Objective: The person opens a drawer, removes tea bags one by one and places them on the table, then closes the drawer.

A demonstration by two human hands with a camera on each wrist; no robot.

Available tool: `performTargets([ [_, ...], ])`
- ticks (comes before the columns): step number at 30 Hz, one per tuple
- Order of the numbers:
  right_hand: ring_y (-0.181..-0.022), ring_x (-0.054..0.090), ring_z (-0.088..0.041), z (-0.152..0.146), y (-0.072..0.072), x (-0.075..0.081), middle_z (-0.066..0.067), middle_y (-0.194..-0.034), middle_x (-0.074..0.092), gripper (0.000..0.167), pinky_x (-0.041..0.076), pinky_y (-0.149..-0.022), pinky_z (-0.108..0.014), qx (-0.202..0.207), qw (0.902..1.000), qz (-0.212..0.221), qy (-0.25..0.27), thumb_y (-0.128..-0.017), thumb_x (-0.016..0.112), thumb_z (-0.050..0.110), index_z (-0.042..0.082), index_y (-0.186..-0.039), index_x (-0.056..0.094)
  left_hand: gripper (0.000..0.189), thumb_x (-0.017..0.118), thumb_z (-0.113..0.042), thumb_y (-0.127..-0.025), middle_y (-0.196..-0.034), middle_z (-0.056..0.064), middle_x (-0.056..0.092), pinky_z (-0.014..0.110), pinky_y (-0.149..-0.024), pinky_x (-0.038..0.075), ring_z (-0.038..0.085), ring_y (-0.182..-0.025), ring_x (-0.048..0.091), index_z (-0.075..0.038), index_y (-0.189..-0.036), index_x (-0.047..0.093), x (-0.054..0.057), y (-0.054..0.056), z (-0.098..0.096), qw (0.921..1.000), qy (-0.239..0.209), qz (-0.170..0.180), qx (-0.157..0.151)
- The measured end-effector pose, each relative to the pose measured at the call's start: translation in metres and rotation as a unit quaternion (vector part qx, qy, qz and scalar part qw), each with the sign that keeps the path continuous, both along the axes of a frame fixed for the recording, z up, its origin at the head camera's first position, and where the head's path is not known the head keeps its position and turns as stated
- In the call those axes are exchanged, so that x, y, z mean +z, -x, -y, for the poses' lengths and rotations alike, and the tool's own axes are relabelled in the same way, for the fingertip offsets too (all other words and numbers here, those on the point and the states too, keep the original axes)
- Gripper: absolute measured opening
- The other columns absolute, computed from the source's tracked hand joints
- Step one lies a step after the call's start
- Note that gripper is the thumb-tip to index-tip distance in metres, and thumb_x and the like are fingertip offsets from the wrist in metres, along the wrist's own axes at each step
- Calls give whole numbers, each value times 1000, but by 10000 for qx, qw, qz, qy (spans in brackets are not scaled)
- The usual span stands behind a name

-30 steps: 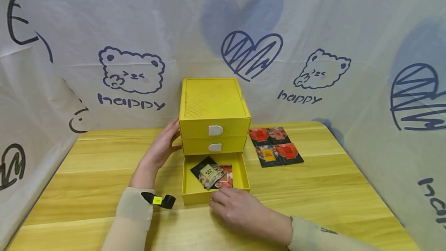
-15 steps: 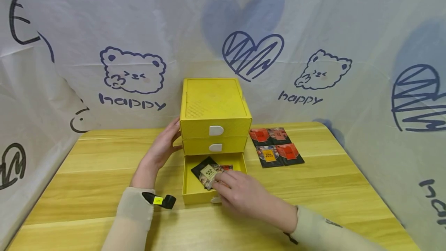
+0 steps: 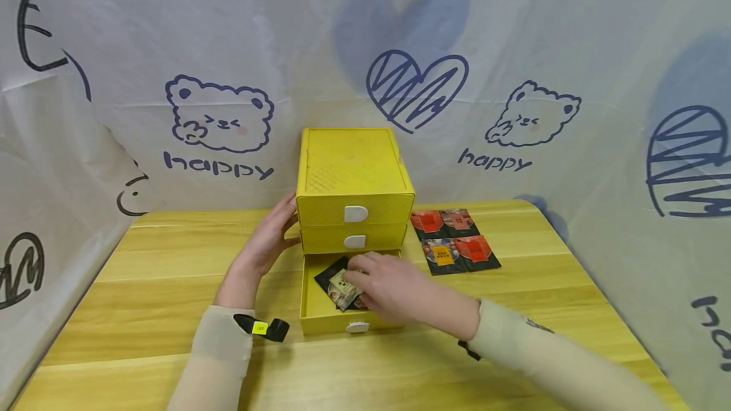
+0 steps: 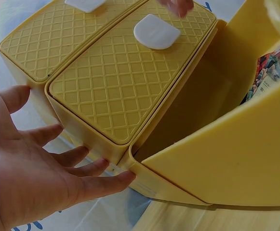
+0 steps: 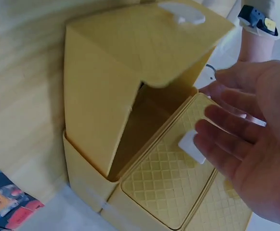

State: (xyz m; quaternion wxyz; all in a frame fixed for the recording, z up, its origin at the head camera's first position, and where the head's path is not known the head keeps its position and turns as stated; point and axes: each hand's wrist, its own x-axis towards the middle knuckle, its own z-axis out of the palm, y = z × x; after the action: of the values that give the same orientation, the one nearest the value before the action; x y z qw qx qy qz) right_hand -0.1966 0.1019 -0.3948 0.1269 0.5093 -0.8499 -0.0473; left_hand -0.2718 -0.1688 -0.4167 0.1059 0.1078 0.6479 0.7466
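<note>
A yellow drawer organizer (image 3: 354, 160) stands on the table, its bottom drawer (image 3: 320, 325) pulled out. Inside that drawer lies a sachet with a cream label (image 3: 341, 287), on top of other sachets that are partly hidden. My right hand (image 3: 394, 287) is over the drawer's right half, its fingertips close to the cream-labelled sachet. In the right wrist view, my right hand (image 5: 260, 130) has its fingers loosely bent with nothing between them. My left hand (image 3: 265, 243) rests on the organizer's left side; the left wrist view shows those fingers (image 4: 101, 185) spread along it.
Several black sachets with red and orange labels (image 3: 457, 243) lie in a block on the wooden table (image 3: 542, 309), right of the organizer. A white cloth backdrop (image 3: 320, 30) with drawings hangs close behind the table. Both upper drawers (image 3: 320, 240) are closed.
My right hand has moved from the bottom drawer's front handle up and over the drawer, towards the sachets in it. The left hand stays at the organizer's side.
</note>
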Motion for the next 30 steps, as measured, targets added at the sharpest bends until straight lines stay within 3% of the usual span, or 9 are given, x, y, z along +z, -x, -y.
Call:
performTargets([
  [7,-119,64,-20,10,15,7,-6,-134,65,38,56,-96,-31,-63,9958,608,-686,-98,73,19,12,-135,68,62,32,-40,-114,-172,13,19,70,-119,20,34,-157,18,-17,-169,13,1,0,-1,10000,-23,7,-8],
  [17,-120,64,-16,32,30,-2,-3,-135,65,35,55,-94,-25,-106,9829,860,-1624,-99,70,13,16,-134,70,62,33,-39,-114,-173,10,17,71,-119,20,34,-157,18,-18,-169,13,0,0,-1,10000,-5,-19,-15],
  [25,-94,66,-13,44,34,-14,0,-116,69,22,56,-81,-27,10,9824,721,-1721,-100,70,34,19,-114,76,62,32,-38,-114,-174,10,14,71,-119,19,35,-157,16,-18,-169,11,1,-1,-1,10000,3,-7,15],
  [30,-94,68,-14,51,35,-21,-1,-121,68,33,57,-83,-29,-229,9807,580,-1852,-99,68,45,17,-114,76,61,32,-38,-114,-174,10,15,71,-119,19,35,-157,17,-18,-169,12,0,-1,0,10000,-12,-2,9],
])
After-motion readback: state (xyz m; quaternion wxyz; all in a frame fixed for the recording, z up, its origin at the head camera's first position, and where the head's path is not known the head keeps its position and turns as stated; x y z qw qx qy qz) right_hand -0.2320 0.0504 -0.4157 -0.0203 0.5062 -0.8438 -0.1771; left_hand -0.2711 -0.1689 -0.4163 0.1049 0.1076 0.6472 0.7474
